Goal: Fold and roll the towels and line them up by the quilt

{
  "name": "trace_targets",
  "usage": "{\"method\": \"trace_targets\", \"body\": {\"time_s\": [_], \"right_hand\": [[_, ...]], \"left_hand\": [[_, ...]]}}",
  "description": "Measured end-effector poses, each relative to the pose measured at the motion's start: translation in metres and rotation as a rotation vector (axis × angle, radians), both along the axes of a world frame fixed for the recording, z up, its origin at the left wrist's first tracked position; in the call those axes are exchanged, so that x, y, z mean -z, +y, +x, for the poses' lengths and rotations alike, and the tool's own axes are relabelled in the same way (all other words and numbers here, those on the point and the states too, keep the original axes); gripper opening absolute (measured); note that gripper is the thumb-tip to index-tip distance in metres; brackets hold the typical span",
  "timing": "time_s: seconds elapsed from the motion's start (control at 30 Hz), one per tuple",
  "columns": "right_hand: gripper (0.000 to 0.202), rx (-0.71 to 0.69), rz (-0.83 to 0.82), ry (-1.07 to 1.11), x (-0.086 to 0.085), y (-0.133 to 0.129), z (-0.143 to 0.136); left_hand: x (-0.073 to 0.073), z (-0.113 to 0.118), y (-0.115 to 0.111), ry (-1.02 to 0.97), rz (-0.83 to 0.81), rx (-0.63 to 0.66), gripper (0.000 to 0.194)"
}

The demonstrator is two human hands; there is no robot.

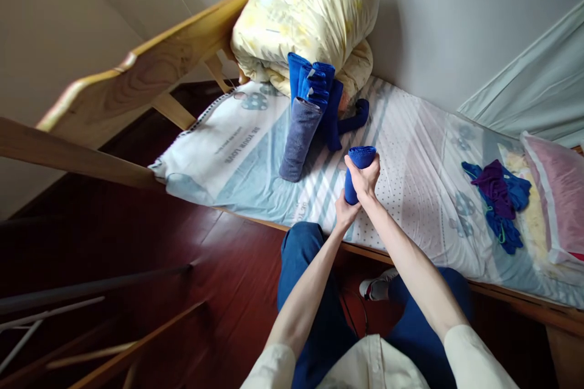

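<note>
A rolled blue towel [351,185] stands upright between my two hands over the bed's near edge. My left hand [347,211] wraps round its lower end. Higher up, my right hand [366,177] grips it just under the top, where the coiled layers show. Beyond my hands, a grey-blue rolled towel [300,143] leans against a stack of blue rolls [316,82]. More dark blue cloth [353,118] lies beside that stack, partly hidden behind it.
A yellow quilt [310,12] is heaped against the wooden headboard [159,61]. Rumpled blue and purple cloths [499,197] lie on the patterned sheet [420,176] at right, near a pink pillow [559,194]. Wooden and metal bars [137,346] stand at lower left on the red floor [228,292].
</note>
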State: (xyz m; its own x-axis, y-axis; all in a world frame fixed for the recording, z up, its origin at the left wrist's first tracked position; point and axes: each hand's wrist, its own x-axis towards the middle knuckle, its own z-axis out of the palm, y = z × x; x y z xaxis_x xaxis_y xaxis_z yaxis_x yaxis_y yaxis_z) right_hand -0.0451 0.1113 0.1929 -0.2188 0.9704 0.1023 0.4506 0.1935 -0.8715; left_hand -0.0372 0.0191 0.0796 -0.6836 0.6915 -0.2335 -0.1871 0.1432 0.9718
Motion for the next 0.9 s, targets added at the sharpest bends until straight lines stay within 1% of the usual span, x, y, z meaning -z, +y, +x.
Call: {"method": "trace_targets", "body": {"time_s": [0.1,0.2,0.3,0.37,0.43,0.57,0.67,0.8,0.9], "right_hand": [[0.05,0.0,0.066,0.062,-0.011,0.024,-0.029],[0.052,-0.027,0.119,0.128,-0.02,0.047,-0.054],[0.053,-0.074,0.143,0.149,-0.02,0.066,-0.073],[0.054,-0.104,0.146,0.147,-0.014,0.074,-0.082],[0.056,-0.118,0.138,0.147,-0.008,0.08,-0.09],[0.058,-0.11,0.104,0.139,0.003,0.091,-0.102],[0.059,-0.134,0.107,0.162,0.009,0.102,-0.11],[0.06,-0.178,0.129,0.18,0.022,0.115,-0.121],[0.061,-0.201,0.119,0.153,0.033,0.114,-0.126]], "left_hand": [[-0.006,-0.04,0.035,0.05,0.008,-0.002,0.057],[-0.011,-0.082,0.068,0.108,-0.039,0.007,0.053],[-0.011,-0.118,0.094,0.143,-0.075,-0.027,0.047],[-0.007,-0.134,0.106,0.139,-0.096,-0.039,0.046],[-0.001,-0.144,0.115,0.113,-0.113,-0.04,0.047],[0.012,-0.154,0.128,0.054,-0.112,-0.053,0.051],[0.016,-0.163,0.135,0.073,-0.08,-0.064,0.054],[0.019,-0.174,0.137,0.089,-0.062,-0.059,0.057],[0.023,-0.178,0.134,0.054,-0.082,-0.052,0.058]]}}
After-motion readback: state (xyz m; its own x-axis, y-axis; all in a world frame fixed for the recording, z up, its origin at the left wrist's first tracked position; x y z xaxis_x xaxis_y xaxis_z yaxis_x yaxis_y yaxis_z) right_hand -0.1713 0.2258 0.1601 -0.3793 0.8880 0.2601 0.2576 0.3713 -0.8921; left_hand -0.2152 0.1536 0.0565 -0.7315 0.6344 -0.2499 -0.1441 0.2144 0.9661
